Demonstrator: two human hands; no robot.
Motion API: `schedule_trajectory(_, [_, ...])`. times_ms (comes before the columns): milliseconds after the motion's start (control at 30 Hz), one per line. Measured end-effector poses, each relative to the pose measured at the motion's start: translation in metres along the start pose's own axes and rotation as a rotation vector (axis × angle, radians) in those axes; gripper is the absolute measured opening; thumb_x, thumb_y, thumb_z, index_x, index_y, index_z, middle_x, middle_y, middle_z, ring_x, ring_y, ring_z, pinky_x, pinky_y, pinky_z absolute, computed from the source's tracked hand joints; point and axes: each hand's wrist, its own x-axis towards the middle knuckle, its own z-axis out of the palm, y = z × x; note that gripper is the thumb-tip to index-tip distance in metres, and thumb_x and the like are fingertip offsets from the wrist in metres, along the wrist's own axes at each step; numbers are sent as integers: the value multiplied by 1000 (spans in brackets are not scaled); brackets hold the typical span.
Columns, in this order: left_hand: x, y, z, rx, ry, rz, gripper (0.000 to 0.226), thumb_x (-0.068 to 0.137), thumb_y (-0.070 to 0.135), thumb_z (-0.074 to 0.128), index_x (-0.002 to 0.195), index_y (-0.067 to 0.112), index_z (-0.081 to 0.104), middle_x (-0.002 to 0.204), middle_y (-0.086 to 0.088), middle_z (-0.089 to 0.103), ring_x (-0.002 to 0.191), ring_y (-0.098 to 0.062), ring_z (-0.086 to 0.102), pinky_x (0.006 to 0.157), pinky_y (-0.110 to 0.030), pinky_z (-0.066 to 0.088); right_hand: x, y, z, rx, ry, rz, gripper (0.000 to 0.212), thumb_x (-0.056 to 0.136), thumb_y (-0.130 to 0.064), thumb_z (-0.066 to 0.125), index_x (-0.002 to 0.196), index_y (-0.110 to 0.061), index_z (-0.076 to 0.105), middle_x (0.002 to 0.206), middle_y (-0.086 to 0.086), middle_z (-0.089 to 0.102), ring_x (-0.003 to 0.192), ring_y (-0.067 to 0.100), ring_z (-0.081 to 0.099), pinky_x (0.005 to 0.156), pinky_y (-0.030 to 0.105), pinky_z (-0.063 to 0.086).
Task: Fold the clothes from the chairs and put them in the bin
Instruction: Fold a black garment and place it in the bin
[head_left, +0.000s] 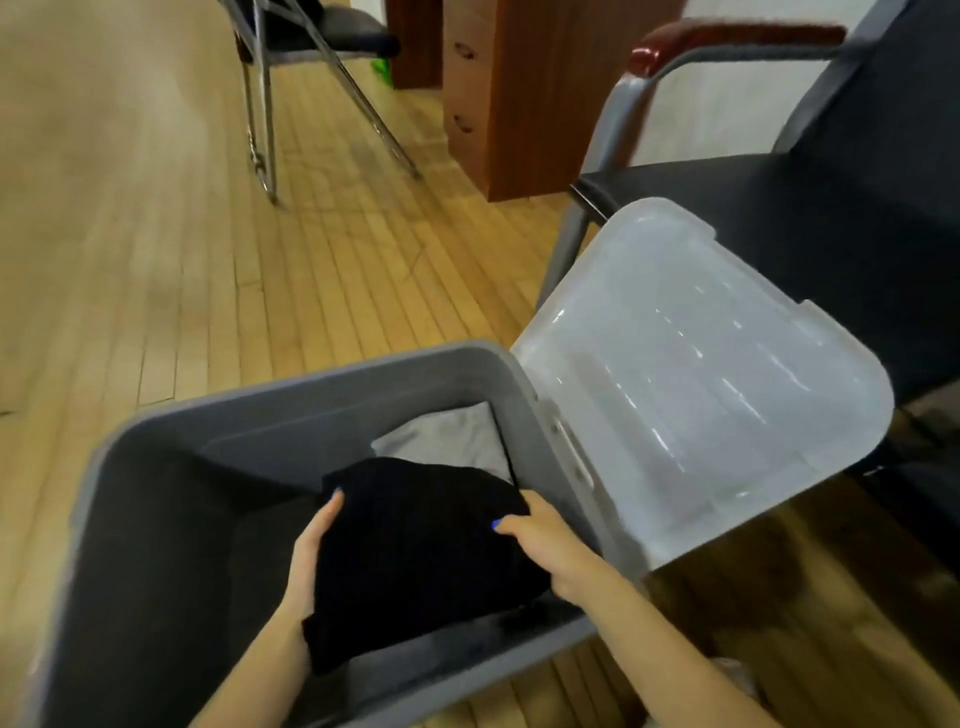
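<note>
Clothes are the business here, and one folded black garment (415, 561) sits between two hands over the open grey bin (156, 519); reading from the left, bare wooden floor (130, 208) fills that side, with a folding chair (311, 47) standing well back on it, its dark seat bare as far as can be seen; nearer, the bin's left half shows only its dark inner walls; the left hand (311, 556) lies along the garment's left edge, fingers reaching up its side and seemingly under it, grasping the fabric so the fold does not fall open; the garment itself is inside the bin's mouth, apparently just above or touching what lies below, though which cannot be told; behind it a folded grey garment (447, 441) already rests on the bin's bottom near the far right corner; the right hand (540, 545) clamps the garment's right edge, thumb on top and fingers beneath, matching the left so the bundle stays flat; further right, the translucent lid (701, 389) leans up from the bin's right rim, probably propped against the armchair (831, 208) to keep the opening free; that chair's dark seat shows no clothing in the visible part; judged from this, the placing step is nearly done and letting go remains.
</note>
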Motion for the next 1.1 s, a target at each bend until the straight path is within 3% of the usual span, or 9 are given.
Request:
schedule_trajectory(133, [4, 14, 29, 111, -43, 88, 41, 67, 38, 67, 94, 9, 77, 100, -15, 73, 88, -31, 71, 84, -43, 48, 34, 7, 10, -58, 29, -144, 42, 97, -8, 49, 138, -21, 44, 117, -7, 56, 101, 6, 56, 75, 15, 46])
schedule_trajectory(267, [46, 27, 36, 144, 5, 18, 44, 83, 41, 61, 111, 8, 70, 113, -16, 70, 99, -31, 67, 85, -42, 49, 59, -3, 4, -102, 129, -232, 54, 99, -9, 49, 148, -23, 31, 146, -2, 43, 124, 12, 47, 98, 24, 42])
schedule_trajectory(400, [90, 15, 34, 406, 126, -131, 45, 90, 36, 62, 122, 5, 63, 110, -20, 69, 96, -35, 66, 78, -41, 53, 62, 6, -6, -136, 118, -96, 70, 99, -4, 46, 154, -25, 9, 157, 6, 23, 114, 18, 49, 84, 23, 49])
schedule_trajectory(567, [110, 11, 27, 542, 226, -29, 39, 96, 14, 53, 134, 11, 47, 124, -22, 59, 96, -37, 61, 77, -44, 51, 52, 23, -3, -258, 41, -28, 79, 97, -6, 50, 153, -28, 0, 158, 3, 16, 122, 22, 48, 82, 23, 50])
schedule_trajectory(700, [99, 8, 22, 827, 438, 277, 52, 95, 3, 49, 144, 5, 33, 144, -21, 41, 123, -39, 47, 98, -45, 41, 38, 10, -7, -365, -13, -100, 75, 97, -12, 51, 154, -27, 4, 160, 2, 10, 142, 22, 26, 107, 28, 33])
schedule_trajectory(833, [63, 12, 41, 1280, 522, 760, 56, 92, 6, 55, 144, 7, 37, 144, -16, 41, 131, -36, 39, 107, -50, 31, 4, -29, -32, -528, -169, -117, 64, 99, -22, 49, 153, -27, 13, 157, 9, 22, 134, 29, 42, 104, 37, 44])
schedule_trajectory(967, [16, 6, 115, 1291, 179, 1108, 53, 90, 1, 57, 141, 7, 41, 143, -11, 46, 138, -28, 34, 116, -48, 23, -50, -66, -72, -563, -184, -187, 65, 99, -23, 50, 153, -23, 13, 141, 11, 48, 111, 19, 56, 96, 29, 44])
schedule_trajectory(1033, [-8, -6, 162, 1237, -4, 1275, 51, 91, 8, 56, 140, 6, 42, 143, -11, 45, 140, -26, 29, 116, -51, 23, -80, -76, -96, -475, -74, -227, 71, 98, -26, 52, 152, -28, 6, 130, 13, 55, 91, 17, 59, 84, 25, 48])
schedule_trajectory(1100, [-34, -29, 213, 1191, -183, 1404, 51, 92, 24, 50, 139, 7, 41, 144, -11, 44, 140, -23, 27, 116, -49, 23, -113, -80, -126, -456, 100, -270, 73, 96, -32, 54, 150, -36, 5, 119, -2, 56, 86, 11, 62, 74, 16, 50])
